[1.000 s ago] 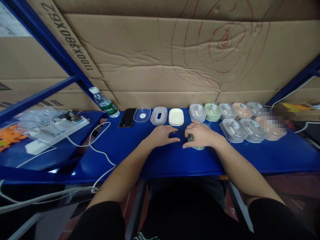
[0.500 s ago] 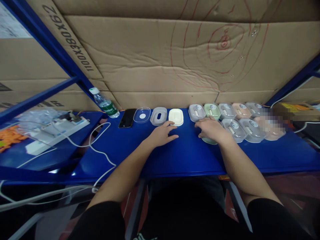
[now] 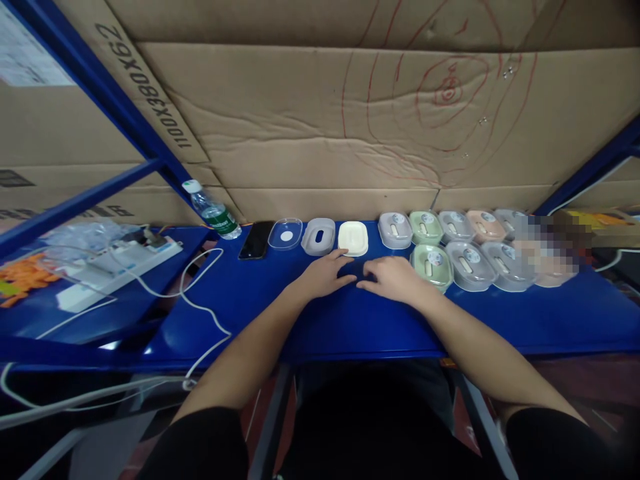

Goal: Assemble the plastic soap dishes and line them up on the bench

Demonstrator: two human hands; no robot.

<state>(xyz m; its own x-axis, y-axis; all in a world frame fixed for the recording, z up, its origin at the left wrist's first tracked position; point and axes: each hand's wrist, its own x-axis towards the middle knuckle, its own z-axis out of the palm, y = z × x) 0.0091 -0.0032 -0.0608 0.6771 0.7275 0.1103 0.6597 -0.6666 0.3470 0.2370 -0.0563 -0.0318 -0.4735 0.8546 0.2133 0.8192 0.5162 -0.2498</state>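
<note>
Fingers apart and holding nothing, my left hand (image 3: 327,275) rests just in front of a cream square dish (image 3: 353,239), its fingertips at the near rim. My right hand (image 3: 393,277) is close by on the right, over the blue table, its fingers bent but apart and empty. Left of the dish lie a grey part with an oval slot (image 3: 319,237) and a clear lid with a white round spot (image 3: 285,234). Just right of my right hand sits a green lidded box (image 3: 431,268). Behind it stand a grey box (image 3: 395,230) and another green box (image 3: 425,227).
More grey boxes (image 3: 471,265) and a pink box (image 3: 485,227) fill the table's right side. A phone (image 3: 257,240), a water bottle (image 3: 216,215) and a white cable (image 3: 210,307) are to the left, with a power strip (image 3: 120,273) beyond. Cardboard (image 3: 300,160) walls the back.
My right hand has moved left, off the near green box, and is now beside my left hand. The green box is uncovered. My left hand has hardly moved.
</note>
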